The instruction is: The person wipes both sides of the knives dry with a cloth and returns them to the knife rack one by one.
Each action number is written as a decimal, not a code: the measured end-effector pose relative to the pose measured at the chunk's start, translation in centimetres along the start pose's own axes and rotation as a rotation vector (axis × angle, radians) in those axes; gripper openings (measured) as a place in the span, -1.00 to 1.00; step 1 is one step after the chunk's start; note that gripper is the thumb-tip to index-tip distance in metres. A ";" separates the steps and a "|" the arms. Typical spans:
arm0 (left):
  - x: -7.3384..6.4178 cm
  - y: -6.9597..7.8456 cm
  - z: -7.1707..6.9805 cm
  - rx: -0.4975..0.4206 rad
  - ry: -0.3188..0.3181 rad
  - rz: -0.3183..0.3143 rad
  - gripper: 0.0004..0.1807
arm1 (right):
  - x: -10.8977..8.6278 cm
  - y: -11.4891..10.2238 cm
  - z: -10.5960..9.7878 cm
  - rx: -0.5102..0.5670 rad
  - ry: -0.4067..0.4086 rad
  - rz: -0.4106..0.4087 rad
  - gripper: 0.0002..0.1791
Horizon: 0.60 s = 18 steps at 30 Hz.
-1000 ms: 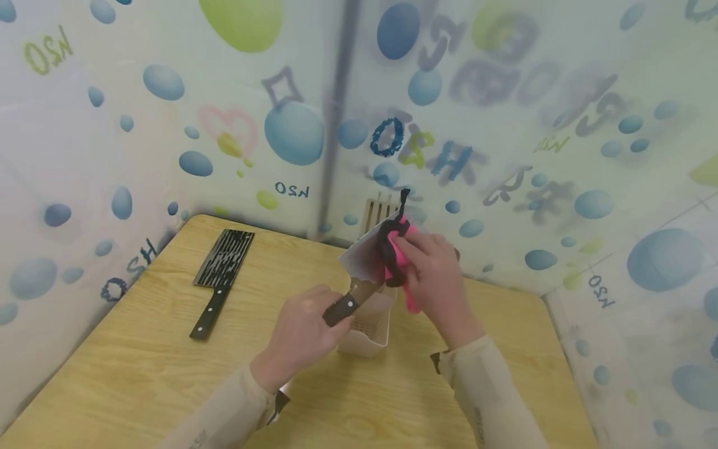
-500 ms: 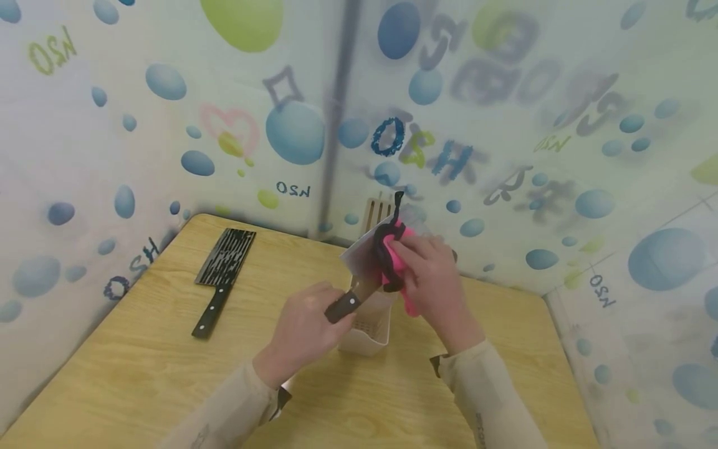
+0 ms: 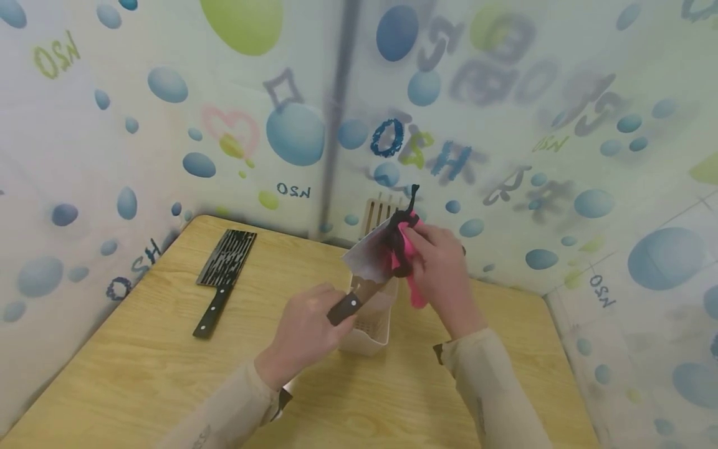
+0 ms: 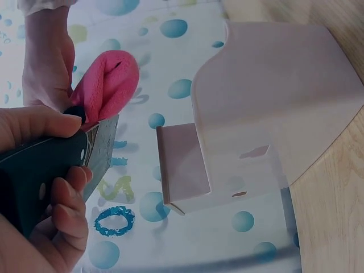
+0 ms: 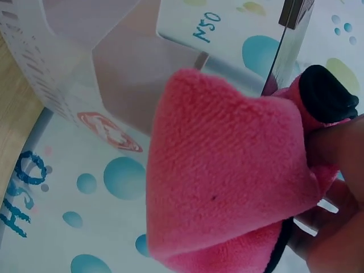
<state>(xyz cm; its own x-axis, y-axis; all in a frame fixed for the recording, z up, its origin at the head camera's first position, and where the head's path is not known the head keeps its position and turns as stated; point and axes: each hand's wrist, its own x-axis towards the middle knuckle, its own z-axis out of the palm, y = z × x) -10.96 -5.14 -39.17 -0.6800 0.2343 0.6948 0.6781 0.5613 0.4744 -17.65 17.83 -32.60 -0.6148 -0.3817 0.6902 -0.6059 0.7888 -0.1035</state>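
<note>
My left hand (image 3: 305,324) grips the black riveted handle of a cleaver (image 3: 367,252), its shiny blade raised at a slant above the table. A pink cloth (image 5: 227,165) with black edging is bunched in my right hand (image 3: 445,268). It lies against the blade, and the fingers pinch it there, covering the blade's far part. In the left wrist view, thumb and curled fingers wrap the cleaver's handle (image 4: 45,170), with the cloth just beyond. Below the blade stands a pale plastic holder (image 3: 364,342), partly hidden by the cleaver and cloth.
A second cleaver (image 3: 215,284), with a black, silver-streaked blade, lies on the left of the wooden table (image 3: 140,362). A slotted beige piece (image 3: 378,213) rises behind the blade. Patterned walls (image 3: 235,181) enclose the table's back and sides.
My right hand and the cloth have shifted slightly down-left, then up and right along the blade, leaving more of it showing. The left hand keeps its hold on the cleaver.
</note>
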 end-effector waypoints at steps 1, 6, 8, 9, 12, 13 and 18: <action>0.0 0.0 0.0 0.003 0.002 0.001 -0.87 | 0.0 -0.1 0.1 0.001 -0.003 -0.003 -0.58; 0.1 0.1 0.1 0.013 0.005 -0.017 -0.85 | -0.5 -1.3 0.4 0.022 -0.005 -0.057 -0.56; 0.2 0.1 0.1 0.019 0.003 -0.027 -0.85 | -1.0 -1.9 0.6 0.042 0.004 -0.082 -0.56; 0.2 0.1 0.1 0.020 0.002 -0.030 -0.86 | -1.2 -2.2 0.7 0.049 0.009 -0.092 -0.56; 0.3 0.0 0.1 0.023 0.010 -0.033 -0.88 | -1.8 -2.9 1.0 0.038 0.030 -0.128 -0.54; 0.3 0.0 0.1 0.022 0.014 -0.032 -0.89 | -2.0 -3.1 1.0 0.024 0.037 -0.141 -0.54; 0.6 0.0 0.1 0.011 0.035 -0.026 -0.87 | -2.8 -3.8 1.1 -0.104 0.062 -0.196 -0.51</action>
<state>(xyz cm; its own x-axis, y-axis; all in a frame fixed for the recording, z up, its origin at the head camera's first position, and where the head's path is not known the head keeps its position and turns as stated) -11.36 -4.94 -38.80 -0.6874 0.1917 0.7005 0.6568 0.5757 0.4870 -14.19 15.33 -34.89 -0.4559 -0.5048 0.7330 -0.6536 0.7489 0.1092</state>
